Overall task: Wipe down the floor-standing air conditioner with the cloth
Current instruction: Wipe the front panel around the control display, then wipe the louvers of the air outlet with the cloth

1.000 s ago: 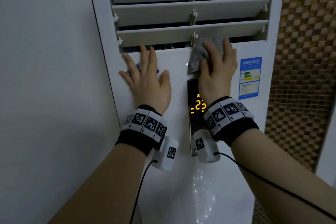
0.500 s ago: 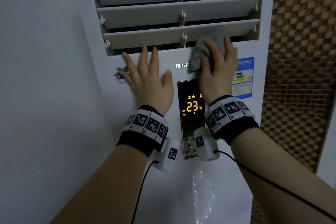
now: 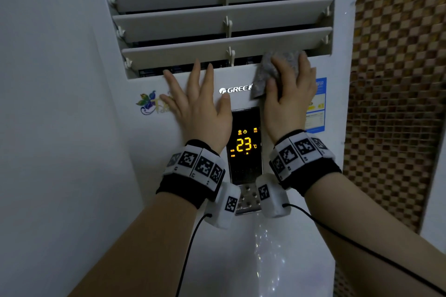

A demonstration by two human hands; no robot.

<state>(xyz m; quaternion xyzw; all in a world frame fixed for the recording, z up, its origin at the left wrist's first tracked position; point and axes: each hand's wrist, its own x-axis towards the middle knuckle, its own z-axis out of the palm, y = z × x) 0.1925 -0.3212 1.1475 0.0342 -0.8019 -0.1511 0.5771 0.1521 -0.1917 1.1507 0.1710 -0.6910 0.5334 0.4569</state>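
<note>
Left wall (image 3: 48, 116): plain pale surface, beside the unit's left edge.
Air conditioner (image 3: 241, 253): white floor-standing cabinet, seen close from the front; glossy lower panel.
Louvres (image 3: 217, 19): horizontal slats across the top, tilted open.
Flower decal (image 3: 147, 103): on the front panel, just left of the left hand.
Left hand (image 3: 200, 108): flat on the panel, fingers straight and spread wide, holding nothing; fingertips at the lower edge of the vent opening.
Logo (image 3: 237, 89): "GREE", between the two hands; left thumb tip just below it.
Display (image 3: 246, 144): dark strip between the wrists, orange "23 °C".
Cloth (image 3: 266, 75): grey, bunched, pressed to the panel's top edge just under the lowest slat, right of the logo.
Right hand (image 3: 292, 94): fingers curved over the cloth, thumb against its lower part, gripping it.
Energy label (image 3: 319, 103): blue sticker, partly hidden behind the right hand.
Right wall (image 3: 398, 103): brown and gold mosaic tiles.
</note>
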